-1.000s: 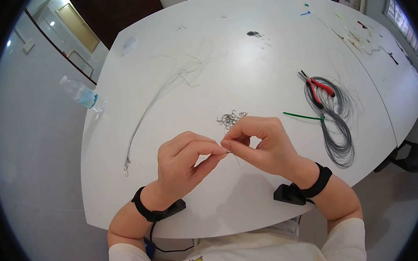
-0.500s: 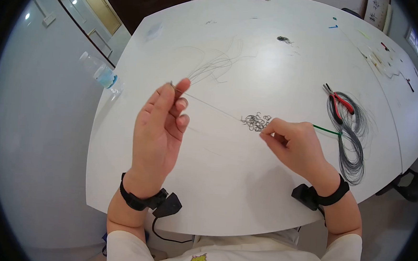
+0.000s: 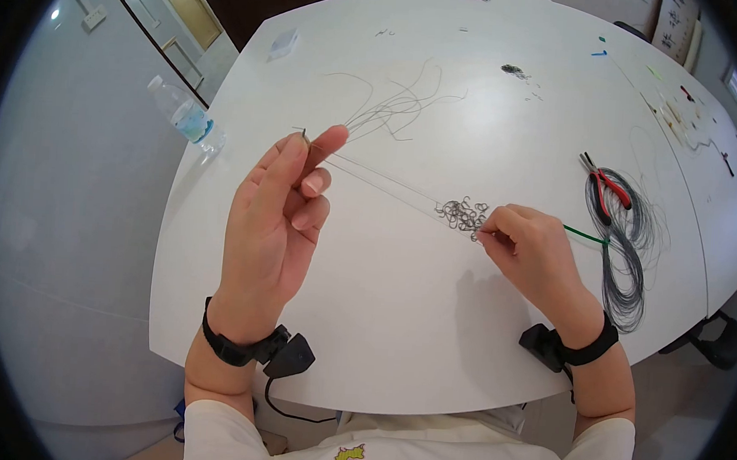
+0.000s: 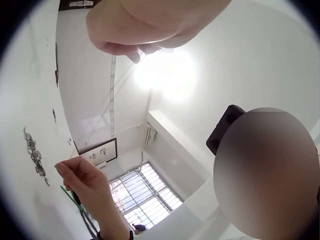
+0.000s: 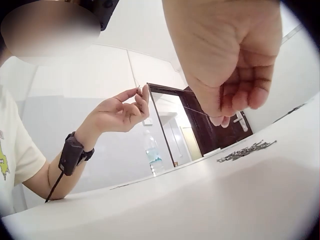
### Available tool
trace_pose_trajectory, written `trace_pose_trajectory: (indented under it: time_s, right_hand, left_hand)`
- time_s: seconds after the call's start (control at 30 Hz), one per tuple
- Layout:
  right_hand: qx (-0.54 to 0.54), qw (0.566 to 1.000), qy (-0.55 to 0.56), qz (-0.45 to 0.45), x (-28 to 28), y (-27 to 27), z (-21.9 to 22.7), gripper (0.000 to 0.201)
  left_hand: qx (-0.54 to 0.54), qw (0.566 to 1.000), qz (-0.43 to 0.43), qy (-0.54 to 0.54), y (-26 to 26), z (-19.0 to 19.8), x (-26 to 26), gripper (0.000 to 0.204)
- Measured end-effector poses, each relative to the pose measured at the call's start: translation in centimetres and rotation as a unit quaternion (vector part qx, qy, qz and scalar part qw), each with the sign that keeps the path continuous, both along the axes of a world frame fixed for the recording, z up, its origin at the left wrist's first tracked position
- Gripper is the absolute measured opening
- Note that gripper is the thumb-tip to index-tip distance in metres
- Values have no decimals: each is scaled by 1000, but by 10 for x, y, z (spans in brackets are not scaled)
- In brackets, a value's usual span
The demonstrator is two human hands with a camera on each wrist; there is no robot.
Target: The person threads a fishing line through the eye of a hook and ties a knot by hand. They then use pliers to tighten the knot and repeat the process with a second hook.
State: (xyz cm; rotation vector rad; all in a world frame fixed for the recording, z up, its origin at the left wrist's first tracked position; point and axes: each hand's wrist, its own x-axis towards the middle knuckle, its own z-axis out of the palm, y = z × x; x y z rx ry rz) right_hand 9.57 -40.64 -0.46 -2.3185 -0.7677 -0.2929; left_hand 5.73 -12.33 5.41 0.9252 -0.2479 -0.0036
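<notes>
In the head view my left hand is raised, palm turned inward, its thumb and index finger pinching a small dark fish hook. Thin fishing line runs from there in two strands toward my right hand, which pinches the line between thumb and curled fingers. Beside those right fingertips lies a pile of fish hooks on the white table. The right wrist view shows the left hand held up with the hook at its fingertips, and the hook pile below the right hand.
Right of the pile is a coil of grey line with a green tie and red-handled pliers. Loose line ends spread beyond my left hand. A water bottle stands at the table's left edge.
My hands were close together at the middle. The left has moved up and left with the hook, the right to the right, and the line now stretches between them.
</notes>
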Motion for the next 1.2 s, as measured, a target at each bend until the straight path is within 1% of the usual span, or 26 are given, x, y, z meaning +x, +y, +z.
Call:
trace_pose_trajectory:
  time_s: [0.07, 0.1, 0.17, 0.2, 0.23, 0.27, 0.3, 0.33, 0.37, 0.4, 0.43, 0.47, 0.5, 0.53, 0.57, 0.6, 0.67, 0.7, 0.77, 0.8, 0.87, 0.97, 1.0, 1.07, 1.13, 1.2]
  right_hand:
    - [5, 1000, 0, 4, 0, 0, -2, 12]
    - [8, 1000, -1, 9, 0, 1, -3, 13]
    - [16, 1000, 13, 17, 2, 1, -7, 12]
    - [24, 999, 27, 27, 2, -2, -6, 12]
    - [38, 991, 122, 46, 2, -4, 0, 13]
    - [56, 973, 217, 57, 2, -5, 7, 16]
    - [72, 953, 276, 103, 5, -7, 10, 20]
    - [91, 924, 340, 150, 9, -12, 15, 26]
    - [93, 926, 343, 126, 10, -16, 19, 26]
    - [172, 886, 406, 144, 12, -19, 21, 31]
    - [252, 833, 463, 167, 16, -22, 24, 36]
    - [253, 860, 422, 138, 21, -30, 26, 41]
    - [209, 920, 323, 73, 28, -40, 27, 40]
    - [161, 962, 219, 7, 35, -54, 28, 38]
    - [80, 985, 123, -93, 43, -69, 25, 37]
    - [-2, 981, 24, -190, 51, -88, 21, 35]
    - [-113, 939, -62, -318, 60, -123, 12, 45]
    - [-112, 939, -63, -318, 57, -130, 11, 45]
    - [-208, 905, 46, -368, 53, -139, 9, 54]
    - [-206, 906, 45, -366, 53, -141, 6, 54]
    - [-208, 918, 59, -334, 57, -147, 0, 57]
    - [-188, 930, 67, -308, 63, -155, -2, 53]
    - [-184, 933, 67, -302, 62, -154, 1, 52]
    - [-173, 942, 59, -281, 60, -150, 4, 51]
    - [-176, 923, 87, -332, 62, -148, 5, 46]
    - [-164, 925, 72, -336, 65, -147, 2, 44]
  left_hand:
    - [-9, 1000, 24, 18, -11, 7, -7, 22]
    - [-9, 1000, 19, 18, -13, 9, -11, 22]
    - [17, 995, 88, 50, -19, 9, -19, 24]
    - [14, 997, 70, 30, -18, 8, -21, 24]
    - [47, 996, 77, 3, -16, 9, -23, 23]
    - [18, 998, -31, -60, 4, 1, -20, 27]
    - [-23, 997, -29, -61, 4, 4, -23, 25]
    - [-41, 998, 2, -36, 8, 12, -28, 21]
    - [-52, 997, -9, -58, 9, 21, -29, 16]
    - [-32, 996, -2, -86, 14, 23, -29, 13]
    - [-19, 995, 17, -100, 17, 27, -30, 11]
    - [-5, 992, 42, -115, 19, 28, -31, 9]
    - [-6, 993, 41, -115, 20, 28, -30, 9]
    - [44, 989, 68, -124, 20, 29, -30, 9]
    - [93, 982, 95, -134, 21, 27, -30, 10]
    - [92, 982, 97, -134, 16, 27, -31, 10]
    - [198, 971, 102, -86, -3, 27, -34, 12]
    - [198, 971, 102, -86, -10, 25, -35, 12]
    - [275, 959, 4, -66, -22, 19, -35, 8]
    - [276, 959, 6, -67, -24, 16, -36, 8]
    - [337, 940, -62, 7, -32, 17, -35, 5]
    - [341, 937, -58, 48, -41, 2, -26, 7]
    - [348, 935, -35, 51, -42, -3, -22, 7]
    - [360, 932, -41, 29, -43, -12, -15, 5]
    - [376, 926, -25, 17, -42, -17, -10, 5]
    - [386, 922, -23, 3, -41, -18, -8, 6]
